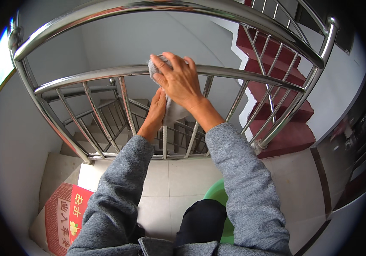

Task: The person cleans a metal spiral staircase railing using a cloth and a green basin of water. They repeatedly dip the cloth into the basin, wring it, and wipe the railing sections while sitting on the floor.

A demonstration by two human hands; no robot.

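Note:
A pale grey cloth is wrapped over the lower horizontal rail of a stainless steel railing and hangs down in front of its bars. My right hand lies over the rail, its fingers curled on the cloth. Just below it, my left hand is raised against the hanging part of the cloth, beside a twisted upright bar. The cloth and the right hand hide part of the left hand's fingers. Above both hands runs the thicker steel top handrail.
A green plastic basin stands on the tiled floor, partly behind my knee and right sleeve. Red mats bearing writing lie at the lower left. Grey stairs descend beyond the railing; dark red stairs rise at the right.

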